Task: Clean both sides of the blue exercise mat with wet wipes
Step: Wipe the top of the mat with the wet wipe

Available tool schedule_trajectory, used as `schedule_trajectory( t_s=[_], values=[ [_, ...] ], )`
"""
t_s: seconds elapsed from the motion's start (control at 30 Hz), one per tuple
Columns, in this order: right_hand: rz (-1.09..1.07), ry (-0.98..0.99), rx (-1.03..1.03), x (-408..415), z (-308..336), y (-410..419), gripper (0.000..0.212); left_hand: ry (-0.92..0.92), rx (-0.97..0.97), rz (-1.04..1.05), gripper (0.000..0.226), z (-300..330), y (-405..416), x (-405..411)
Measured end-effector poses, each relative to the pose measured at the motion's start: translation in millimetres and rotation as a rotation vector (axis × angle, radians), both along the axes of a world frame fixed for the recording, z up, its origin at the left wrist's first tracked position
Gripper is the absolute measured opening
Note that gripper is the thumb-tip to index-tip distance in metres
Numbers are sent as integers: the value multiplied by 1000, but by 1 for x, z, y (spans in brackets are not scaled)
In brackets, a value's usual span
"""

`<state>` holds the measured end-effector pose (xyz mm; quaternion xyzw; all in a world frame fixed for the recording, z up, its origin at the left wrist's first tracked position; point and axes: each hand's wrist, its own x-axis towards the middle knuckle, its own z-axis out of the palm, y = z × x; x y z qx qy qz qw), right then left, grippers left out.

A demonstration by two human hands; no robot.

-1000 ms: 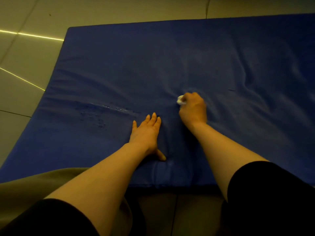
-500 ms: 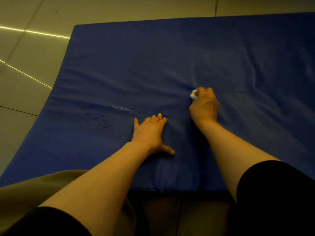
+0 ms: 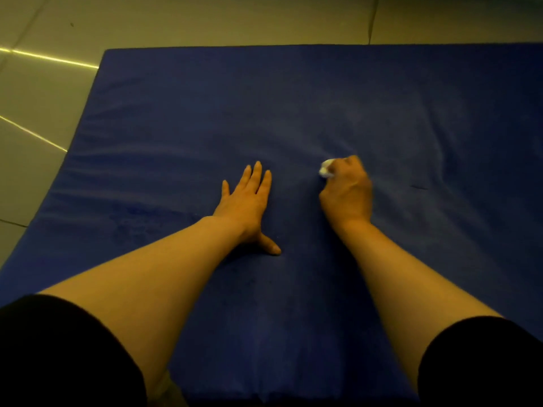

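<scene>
One wipe (image 3: 325,169) bunched in right hand (image 3: 346,192), pressed on mat (image 3: 293,113).

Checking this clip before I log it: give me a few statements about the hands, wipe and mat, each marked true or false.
1. The left hand lies flat on the blue mat, fingers straight. True.
2. The right hand holds a white wipe. True.
3. The wipe lies loose on the tiled floor. False: it is bunched in the right hand, on the mat.
4. Both hands grip the wipe. False: only the right does.
5. The mat is rolled up. False: it lies spread out on the floor.
</scene>
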<state>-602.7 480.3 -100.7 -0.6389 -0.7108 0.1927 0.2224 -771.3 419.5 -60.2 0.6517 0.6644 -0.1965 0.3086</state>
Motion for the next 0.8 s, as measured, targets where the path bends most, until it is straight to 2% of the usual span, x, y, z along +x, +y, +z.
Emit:
schedule_trajectory(
  t_s=[0.1,0.2,0.27,0.33,0.4,0.53,0.6,0.7,0.8],
  values=[
    [-106,-6,48,-8,-2,5,13,-10,21,-1,146,-4,-3,0],
    [124,2,144,-43,-4,-21,8,-34,32,6,146,-3,-2,-2],
    [333,-14,105,-54,-6,-30,13,-48,20,8,145,2,0,-5],
    [388,-39,68,-46,-4,-18,13,-34,1,-24,143,7,4,-8],
    [266,-69,61,-27,-1,0,17,24,-6,-118,132,16,16,-14],
    [-54,-193,-83,-9,10,27,18,141,-36,-417,99,44,54,-43],
    [-66,-186,-75,-29,16,20,18,227,-75,-524,101,54,76,-56],
    [164,-89,0,-67,17,-3,14,261,-91,-505,116,53,102,-55],
    [363,-102,-59,-70,11,2,11,222,-78,-407,128,33,112,-45]
  ],
)
